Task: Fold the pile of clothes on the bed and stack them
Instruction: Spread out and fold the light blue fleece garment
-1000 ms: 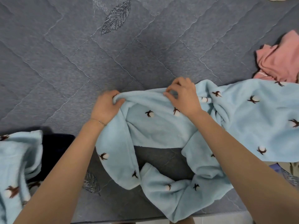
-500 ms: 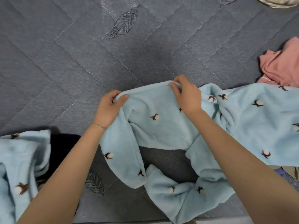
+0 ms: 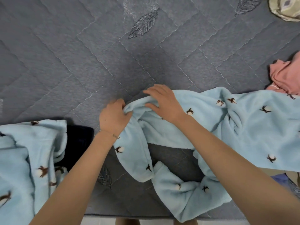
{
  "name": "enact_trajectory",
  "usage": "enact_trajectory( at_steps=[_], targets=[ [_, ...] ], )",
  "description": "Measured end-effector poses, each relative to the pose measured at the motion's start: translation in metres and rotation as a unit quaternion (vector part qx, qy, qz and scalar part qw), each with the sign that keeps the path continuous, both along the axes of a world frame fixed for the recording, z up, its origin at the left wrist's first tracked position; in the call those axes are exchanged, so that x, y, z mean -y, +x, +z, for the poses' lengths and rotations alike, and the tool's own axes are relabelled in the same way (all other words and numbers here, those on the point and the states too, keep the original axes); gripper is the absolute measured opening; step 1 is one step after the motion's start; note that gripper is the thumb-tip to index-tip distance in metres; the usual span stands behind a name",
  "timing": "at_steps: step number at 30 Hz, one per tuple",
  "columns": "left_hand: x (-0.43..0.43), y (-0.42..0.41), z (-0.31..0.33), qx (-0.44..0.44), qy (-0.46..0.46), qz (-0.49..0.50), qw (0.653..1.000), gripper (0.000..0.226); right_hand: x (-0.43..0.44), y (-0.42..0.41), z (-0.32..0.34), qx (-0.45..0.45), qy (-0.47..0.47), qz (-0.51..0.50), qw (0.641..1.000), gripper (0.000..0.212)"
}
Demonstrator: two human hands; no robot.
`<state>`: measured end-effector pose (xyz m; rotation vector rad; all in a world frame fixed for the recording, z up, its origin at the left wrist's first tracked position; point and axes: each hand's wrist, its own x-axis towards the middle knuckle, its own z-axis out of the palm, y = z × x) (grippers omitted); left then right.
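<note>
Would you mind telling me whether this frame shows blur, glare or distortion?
Head view: soft light, no glare; the right hand is slightly motion-blurred, the left hand, gripping the blue fleece, sharper; a faint shadow on the quilt beyond them; wide-angle distortion stretches both forearms toward the lower corners.

On bed (image 3: 81, 62), garment (image 3: 259, 127) ctr-right, stack (image 3: 24, 151) to its L.
</note>
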<state>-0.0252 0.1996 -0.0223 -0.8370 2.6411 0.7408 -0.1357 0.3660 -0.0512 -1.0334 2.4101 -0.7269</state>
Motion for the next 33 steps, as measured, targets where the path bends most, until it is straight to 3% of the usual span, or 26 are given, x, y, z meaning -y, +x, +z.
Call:
enact_trajectory(
  at_steps=[3,7,13,17,20,24,27,30,33],
  targets=[
    [0.01,0.0,0.01,-0.023,0.033,-0.005,0.999,0.016,0.024,0.006,0.014,0.032,-0.017,0.021,0.999,0.026],
    [0.027,-0.005,0.019,-0.073,0.044,-0.023,0.996,0.009,0.038,0.003,0.028,0.087,-0.017,-0.057,0.994,0.017],
    [0.043,-0.007,0.024,0.035,0.021,-0.055,0.998,0.018,0.041,0.003,0.036,0.074,0.034,-0.129,0.988,0.019],
    [0.06,-0.01,0.036,0.045,0.033,-0.031,0.998,0.016,0.045,0.008,0.037,0.072,0.057,-0.181,0.979,0.021],
    [0.078,-0.015,0.035,0.019,0.146,-0.042,0.988,0.008,0.051,0.009,0.038,0.065,0.061,-0.203,0.975,0.021],
    [0.1,-0.014,0.038,0.021,0.376,0.041,0.926,0.013,0.067,0.012,0.047,0.074,0.015,-0.104,0.992,0.024],
    [0.1,-0.01,0.041,0.036,0.451,0.059,0.89,0.02,0.079,0.019,0.054,0.13,-0.025,-0.073,0.988,0.022],
    [0.095,-0.004,0.04,0.035,0.402,0.04,0.914,0.023,0.086,0.024,0.057,0.183,-0.045,-0.137,0.972,0.012],
    [0.088,0.008,0.038,0.086,0.302,-0.024,0.949,0.05,0.088,0.029,0.056,0.181,-0.062,-0.199,0.961,0.017]
  ],
)
